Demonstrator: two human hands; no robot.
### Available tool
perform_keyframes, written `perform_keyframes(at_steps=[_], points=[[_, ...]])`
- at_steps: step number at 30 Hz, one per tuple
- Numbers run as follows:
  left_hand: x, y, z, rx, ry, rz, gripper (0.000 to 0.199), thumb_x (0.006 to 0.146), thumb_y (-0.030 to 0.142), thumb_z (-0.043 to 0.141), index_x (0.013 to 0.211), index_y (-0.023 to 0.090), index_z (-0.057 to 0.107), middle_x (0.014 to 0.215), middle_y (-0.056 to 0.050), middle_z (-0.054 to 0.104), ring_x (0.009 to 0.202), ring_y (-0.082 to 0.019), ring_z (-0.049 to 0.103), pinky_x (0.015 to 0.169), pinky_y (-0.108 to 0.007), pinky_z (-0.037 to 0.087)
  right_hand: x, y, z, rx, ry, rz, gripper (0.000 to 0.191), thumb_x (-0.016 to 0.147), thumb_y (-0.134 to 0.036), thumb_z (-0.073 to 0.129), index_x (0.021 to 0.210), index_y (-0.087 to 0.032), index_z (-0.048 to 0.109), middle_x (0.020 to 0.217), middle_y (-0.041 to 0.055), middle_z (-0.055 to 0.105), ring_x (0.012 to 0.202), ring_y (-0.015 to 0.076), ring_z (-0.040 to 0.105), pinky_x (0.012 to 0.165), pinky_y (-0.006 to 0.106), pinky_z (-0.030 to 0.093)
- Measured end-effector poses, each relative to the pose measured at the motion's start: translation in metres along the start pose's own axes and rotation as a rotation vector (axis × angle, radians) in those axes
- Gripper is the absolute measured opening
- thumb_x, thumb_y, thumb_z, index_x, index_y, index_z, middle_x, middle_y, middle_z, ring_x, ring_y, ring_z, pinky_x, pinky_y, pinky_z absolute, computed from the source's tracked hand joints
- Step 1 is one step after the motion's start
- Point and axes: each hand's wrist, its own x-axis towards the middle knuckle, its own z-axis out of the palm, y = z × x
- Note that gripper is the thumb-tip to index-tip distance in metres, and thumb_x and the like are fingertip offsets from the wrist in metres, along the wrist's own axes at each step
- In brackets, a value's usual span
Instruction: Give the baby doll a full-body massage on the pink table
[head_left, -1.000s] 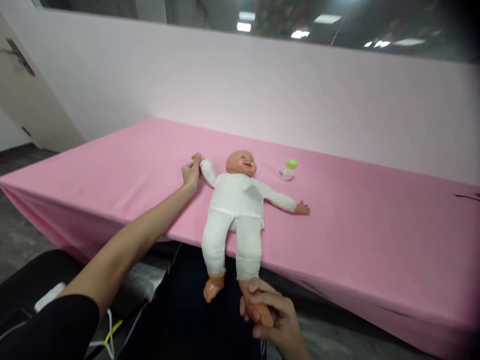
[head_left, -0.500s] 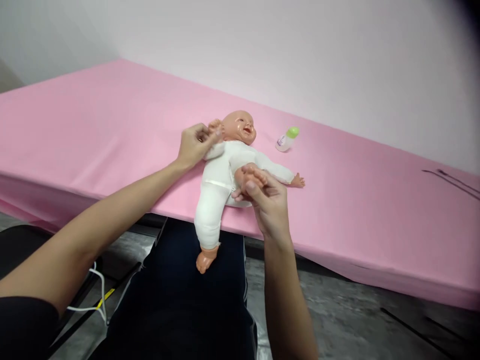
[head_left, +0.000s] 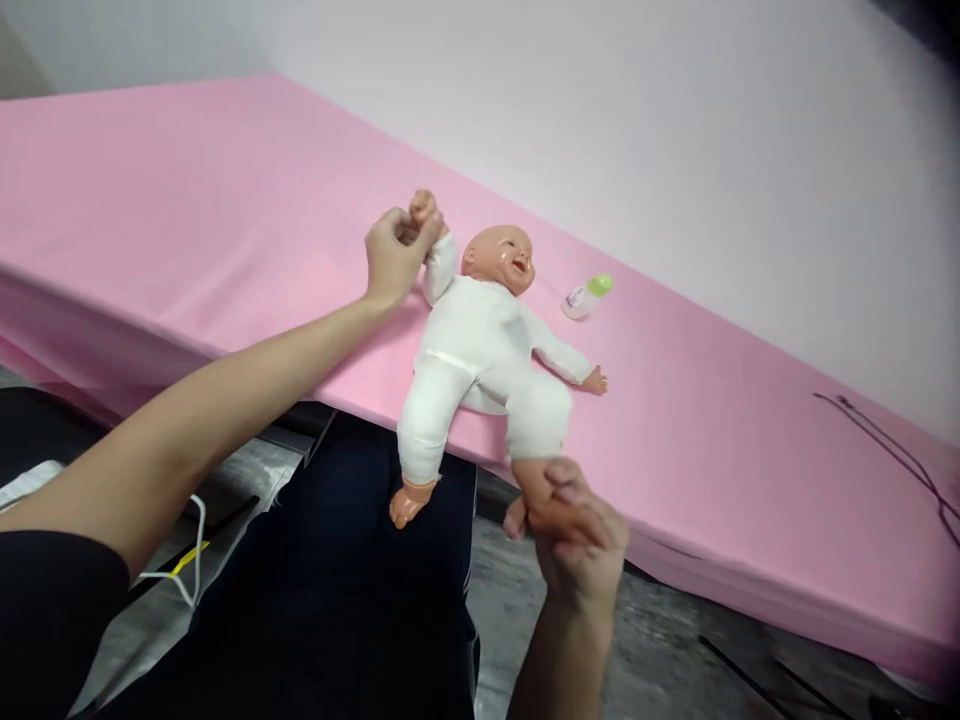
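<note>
A baby doll (head_left: pixel 480 325) with a white cloth body lies on its back on the pink-covered table (head_left: pixel 720 440), head toward the wall. My left hand (head_left: pixel 397 255) is closed round the wrist of the doll's raised arm, at the left of its head. My right hand (head_left: pixel 585 540), slightly blurred, grips the doll's foot at the table's front edge, with that leg stretched toward me. The doll's other foot (head_left: pixel 412 503) hangs over the edge, untouched. Its other arm (head_left: pixel 562 362) lies out to the right on the cloth.
A small clear bottle with a green cap (head_left: pixel 587 297) lies right of the doll's head. Thin black cables (head_left: pixel 885 440) lie at the table's far right. A pale wall (head_left: pixel 637 130) stands behind. A white cable (head_left: pixel 196 550) hangs at the lower left.
My right hand has moved down toward me, and the doll's bent leg is now stretched out. My left hand has lifted the doll's arm up and away from its head. The view has tilted.
</note>
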Motion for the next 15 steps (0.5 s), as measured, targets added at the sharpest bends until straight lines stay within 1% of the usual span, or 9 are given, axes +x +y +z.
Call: perform_keyframes(at_steps=[2, 4, 6, 8, 9, 10, 11, 13, 15], points=[[-0.013, 0.021, 0.004, 0.046, -0.128, 0.102, 0.047, 0.089, 0.062, 0.07, 0.078, 0.02, 0.053, 0.07, 0.002, 0.059, 0.066, -0.013, 0.062, 0.064, -0.025, 0.05, 0.037, -0.012, 0.012, -0.1, 0.0, 0.004, 0.036, 0.075, -0.04, 0.09, 0.108, -0.027, 0.08, 0.124, 0.0103, 0.067, 0.066, 0.02, 0.073, 0.056, 0.038, 0.065], [-0.026, 0.037, 0.005, 0.101, -0.305, 0.221, 0.042, 0.089, 0.058, 0.072, 0.08, 0.02, 0.057, 0.072, 0.001, 0.064, 0.067, -0.014, 0.063, 0.065, -0.026, 0.051, 0.075, -0.014, 0.025, -0.182, 0.023, 0.047, 0.039, 0.076, -0.04, 0.089, 0.109, -0.023, 0.078, 0.126, 0.011, 0.068, 0.07, 0.0191, 0.073, 0.067, 0.042, 0.067], [-0.035, 0.044, 0.004, 0.164, -0.444, 0.331, 0.039, 0.087, 0.054, 0.075, 0.078, 0.019, 0.058, 0.072, 0.0, 0.066, 0.066, -0.014, 0.063, 0.064, -0.027, 0.05, 0.107, -0.007, 0.035, -0.181, 0.053, 0.091, 0.043, 0.078, -0.045, 0.087, 0.112, -0.021, 0.077, 0.119, 0.0093, 0.072, 0.069, 0.0168, 0.072, 0.071, 0.039, 0.067], [-0.038, 0.046, 0.004, 0.198, -0.509, 0.389, 0.038, 0.085, 0.052, 0.077, 0.076, 0.019, 0.059, 0.071, 0.0, 0.066, 0.065, -0.015, 0.063, 0.064, -0.027, 0.049, 0.126, 0.002, 0.04, -0.153, 0.064, 0.118, 0.045, 0.08, -0.049, 0.084, 0.113, -0.019, 0.075, 0.106, 0.007, 0.074, 0.067, 0.0152, 0.071, 0.072, 0.035, 0.066], [-0.038, 0.044, 0.004, 0.186, -0.507, 0.373, 0.037, 0.085, 0.051, 0.077, 0.077, 0.019, 0.059, 0.071, 0.0, 0.066, 0.065, -0.015, 0.063, 0.063, -0.027, 0.049, 0.13, 0.004, 0.04, -0.14, 0.059, 0.123, 0.045, 0.081, -0.049, 0.084, 0.113, -0.019, 0.075, 0.101, 0.0061, 0.074, 0.066, 0.0148, 0.07, 0.072, 0.034, 0.065], [-0.036, 0.042, 0.004, 0.155, -0.476, 0.324, 0.037, 0.085, 0.051, 0.076, 0.078, 0.019, 0.059, 0.072, 0.0, 0.067, 0.065, -0.014, 0.063, 0.062, -0.026, 0.049, 0.128, 0.004, 0.039, -0.126, 0.047, 0.126, 0.045, 0.081, -0.048, 0.084, 0.113, -0.019, 0.075, 0.099, 0.0057, 0.074, 0.066, 0.0146, 0.07, 0.071, 0.033, 0.065], [-0.032, 0.038, 0.005, 0.112, -0.414, 0.25, 0.037, 0.085, 0.051, 0.076, 0.079, 0.019, 0.059, 0.073, 0.0, 0.067, 0.065, -0.014, 0.063, 0.061, -0.025, 0.048, 0.122, 0.004, 0.036, -0.108, 0.03, 0.122, 0.044, 0.08, -0.046, 0.086, 0.113, -0.02, 0.075, 0.1, 0.0057, 0.074, 0.064, 0.0144, 0.07, 0.069, 0.033, 0.064], [-0.022, 0.028, 0.004, 0.03, -0.219, 0.072, 0.039, 0.086, 0.053, 0.074, 0.078, 0.018, 0.058, 0.072, 0.001, 0.065, 0.064, -0.013, 0.062, 0.06, -0.023, 0.048, 0.097, 0.002, 0.026, -0.049, -0.035, 0.111, 0.041, 0.076, -0.042, 0.09, 0.109, -0.022, 0.077, 0.108, 0.007, 0.072, 0.063, 0.0145, 0.07, 0.064, 0.033, 0.063], [-0.01, 0.015, 0.002, -0.005, -0.003, -0.115, 0.044, 0.086, 0.055, 0.073, 0.071, 0.018, 0.055, 0.065, 0.002, 0.06, 0.062, -0.012, 0.059, 0.059, -0.022, 0.046, 0.059, 0.005, 0.017, 0.042, -0.129, 0.116, 0.036, 0.072, -0.039, 0.093, 0.103, -0.025, 0.08, 0.118, 0.0077, 0.068, 0.061, 0.0154, 0.071, 0.058, 0.033, 0.061]])
